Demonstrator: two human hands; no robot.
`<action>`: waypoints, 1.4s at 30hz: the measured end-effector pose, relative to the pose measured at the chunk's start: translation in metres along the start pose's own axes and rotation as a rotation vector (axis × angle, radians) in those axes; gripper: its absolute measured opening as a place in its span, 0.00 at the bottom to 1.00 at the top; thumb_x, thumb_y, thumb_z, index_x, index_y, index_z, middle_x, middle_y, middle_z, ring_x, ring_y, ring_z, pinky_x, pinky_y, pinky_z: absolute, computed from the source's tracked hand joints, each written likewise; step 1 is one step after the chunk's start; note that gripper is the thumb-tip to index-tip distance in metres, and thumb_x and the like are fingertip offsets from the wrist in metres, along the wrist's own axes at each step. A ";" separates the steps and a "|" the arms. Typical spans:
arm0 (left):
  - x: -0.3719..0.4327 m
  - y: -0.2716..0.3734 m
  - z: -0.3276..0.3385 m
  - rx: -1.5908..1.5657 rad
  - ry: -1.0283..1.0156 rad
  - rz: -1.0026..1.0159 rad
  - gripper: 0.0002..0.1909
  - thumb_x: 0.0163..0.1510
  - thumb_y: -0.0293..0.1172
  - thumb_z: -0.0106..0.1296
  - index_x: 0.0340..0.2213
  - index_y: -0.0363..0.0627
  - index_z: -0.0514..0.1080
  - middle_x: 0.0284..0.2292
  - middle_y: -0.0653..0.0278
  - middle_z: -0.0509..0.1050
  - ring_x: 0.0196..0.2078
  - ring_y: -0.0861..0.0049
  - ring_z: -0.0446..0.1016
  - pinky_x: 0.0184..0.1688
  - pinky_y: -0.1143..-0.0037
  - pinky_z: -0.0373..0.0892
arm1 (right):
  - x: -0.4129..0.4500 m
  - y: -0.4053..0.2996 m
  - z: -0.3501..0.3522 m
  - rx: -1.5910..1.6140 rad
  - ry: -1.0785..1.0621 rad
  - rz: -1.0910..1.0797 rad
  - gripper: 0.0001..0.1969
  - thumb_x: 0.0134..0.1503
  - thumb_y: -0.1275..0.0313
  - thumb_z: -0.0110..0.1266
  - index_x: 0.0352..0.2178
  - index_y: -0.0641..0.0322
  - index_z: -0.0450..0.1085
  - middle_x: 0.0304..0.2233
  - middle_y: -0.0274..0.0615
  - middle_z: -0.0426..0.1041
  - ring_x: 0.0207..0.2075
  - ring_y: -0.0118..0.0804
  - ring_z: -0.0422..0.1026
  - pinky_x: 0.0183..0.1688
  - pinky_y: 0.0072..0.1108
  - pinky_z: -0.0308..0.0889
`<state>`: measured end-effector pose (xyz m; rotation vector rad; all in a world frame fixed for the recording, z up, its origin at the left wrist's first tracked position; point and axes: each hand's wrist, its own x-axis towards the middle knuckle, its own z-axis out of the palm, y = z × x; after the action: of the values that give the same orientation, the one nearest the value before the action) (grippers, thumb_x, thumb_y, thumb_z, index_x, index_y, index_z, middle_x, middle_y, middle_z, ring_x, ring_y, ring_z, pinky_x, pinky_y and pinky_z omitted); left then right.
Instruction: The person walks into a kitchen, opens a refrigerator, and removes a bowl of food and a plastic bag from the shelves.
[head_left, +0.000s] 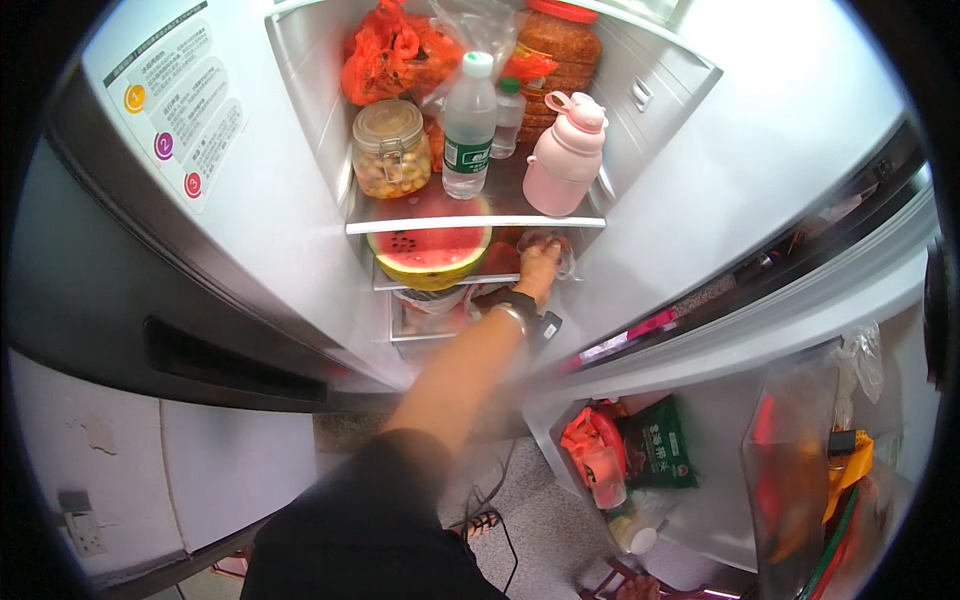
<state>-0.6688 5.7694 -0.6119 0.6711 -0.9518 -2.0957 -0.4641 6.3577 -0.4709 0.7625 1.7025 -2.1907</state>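
Observation:
My left hand (541, 262), with a dark watch (523, 306) and a bracelet at the wrist, reaches into the refrigerator. Its fingers close around a clear plastic bag (566, 261) on the shelf below the glass one; the bag's contents are mostly hidden. Left of it on that shelf lies a cut watermelon (435, 259), red flesh facing up and out. Above stand a pink bottle (564, 166), a water bottle (469, 135) with a green label, and a clip-lid glass jar (390, 154) of pickled pieces. My right hand is out of view.
Behind are a red plastic bag (397, 56) and a large red-lidded jar (559, 60). A drawer (431, 337) sits below the shelves. The open door (712, 517) on the right holds packets and a green bag (660, 442). Cables (514, 540) cross the floor.

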 end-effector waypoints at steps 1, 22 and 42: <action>0.002 0.000 0.000 -0.002 0.000 -0.001 0.09 0.59 0.29 0.46 0.37 0.40 0.73 0.34 0.69 0.73 0.36 0.82 0.69 0.41 0.79 0.65 | -0.001 0.000 0.000 0.021 -0.016 -0.005 0.13 0.61 0.67 0.48 0.42 0.66 0.68 0.38 0.43 0.75 0.39 0.38 0.73 0.42 0.26 0.71; -0.055 0.029 -0.025 0.873 0.134 0.077 0.23 0.47 0.28 0.53 0.45 0.30 0.67 0.42 0.40 0.71 0.45 0.51 0.71 0.50 0.65 0.65 | 0.016 0.000 0.031 -0.149 -0.085 -0.005 0.20 0.59 0.67 0.51 0.49 0.69 0.64 0.41 0.49 0.71 0.39 0.42 0.71 0.41 0.34 0.69; -0.043 0.193 -0.010 0.777 0.266 0.635 0.38 0.41 0.20 0.52 0.56 0.31 0.53 0.52 0.41 0.59 0.57 0.50 0.57 0.61 0.65 0.54 | 0.037 0.001 0.069 -0.213 -0.531 -0.060 0.11 0.61 0.68 0.48 0.37 0.66 0.69 0.31 0.40 0.71 0.31 0.34 0.70 0.36 0.23 0.69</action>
<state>-0.5589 5.7103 -0.4585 0.8478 -1.5787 -1.0256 -0.5106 6.2961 -0.4796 0.0619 1.6452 -1.9648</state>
